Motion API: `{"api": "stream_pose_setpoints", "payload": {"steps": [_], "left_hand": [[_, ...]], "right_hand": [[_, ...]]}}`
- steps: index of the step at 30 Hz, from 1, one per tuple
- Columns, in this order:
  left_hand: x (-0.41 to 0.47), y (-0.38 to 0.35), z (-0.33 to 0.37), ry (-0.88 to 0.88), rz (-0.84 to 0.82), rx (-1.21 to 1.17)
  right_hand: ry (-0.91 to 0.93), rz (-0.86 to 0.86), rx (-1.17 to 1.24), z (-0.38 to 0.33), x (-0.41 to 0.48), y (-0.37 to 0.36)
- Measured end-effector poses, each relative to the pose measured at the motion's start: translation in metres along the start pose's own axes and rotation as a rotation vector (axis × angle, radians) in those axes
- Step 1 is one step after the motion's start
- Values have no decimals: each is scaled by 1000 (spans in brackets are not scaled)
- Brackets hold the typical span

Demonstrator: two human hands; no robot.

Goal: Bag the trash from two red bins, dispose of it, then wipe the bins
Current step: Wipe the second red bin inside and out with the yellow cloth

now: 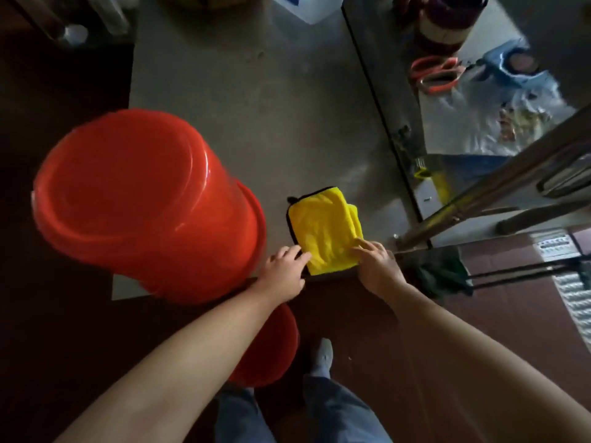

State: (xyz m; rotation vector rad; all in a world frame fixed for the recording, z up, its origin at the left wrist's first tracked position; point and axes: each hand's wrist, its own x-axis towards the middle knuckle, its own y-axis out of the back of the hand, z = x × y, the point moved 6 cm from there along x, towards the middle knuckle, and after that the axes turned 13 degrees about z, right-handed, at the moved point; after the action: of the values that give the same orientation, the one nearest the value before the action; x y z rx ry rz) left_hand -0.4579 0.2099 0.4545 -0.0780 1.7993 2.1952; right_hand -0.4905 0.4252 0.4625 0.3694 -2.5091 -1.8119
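Observation:
A large red bin [140, 199] stands upside down on the grey table [256, 100], its base facing me. A second red bin [271, 350] sits on the floor below the table edge, partly hidden by my left arm. A folded yellow cloth [324, 228] with a dark trim lies on the table near the front edge. My left hand [284, 273] touches the cloth's near left corner, fingers bent at its edge. My right hand [377, 263] rests its fingertips on the cloth's near right corner.
A white plastic jug [307, 4] stands at the table's far end. To the right lie orange-handled scissors [435, 75], a blue item and a clear plastic bag [499, 123]. Metal poles [499, 183] slant across the right. My feet stand on dark floor.

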Motion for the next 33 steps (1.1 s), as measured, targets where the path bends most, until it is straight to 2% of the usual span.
{"api": "stream_pose_setpoints", "payload": {"steps": [3, 7, 10, 16, 21, 23, 26, 33], "left_hand": [[-13, -28, -6, 52, -112, -8], [-18, -20, -7, 86, -97, -4], [-12, 11, -4, 93, -44, 7], [5, 137, -8, 91, 194, 137], [-4, 264, -20, 82, 475, 237], [-15, 304, -37, 121, 543, 274], [-38, 340, -82, 195, 544, 323], [-92, 342, -203, 315, 540, 288]], "right_hand": [[9, -52, -97, 2, -12, -23], [-25, -53, -149, -4, -14, -14], [-19, -29, -123, -15, -9, 10], [-36, 7, -48, -72, 39, 91], [84, 135, 20, -152, 80, 174], [99, 145, 61, -189, 93, 195], [149, 132, 87, -247, 106, 205], [174, -18, 96, -348, 115, 170]]}}
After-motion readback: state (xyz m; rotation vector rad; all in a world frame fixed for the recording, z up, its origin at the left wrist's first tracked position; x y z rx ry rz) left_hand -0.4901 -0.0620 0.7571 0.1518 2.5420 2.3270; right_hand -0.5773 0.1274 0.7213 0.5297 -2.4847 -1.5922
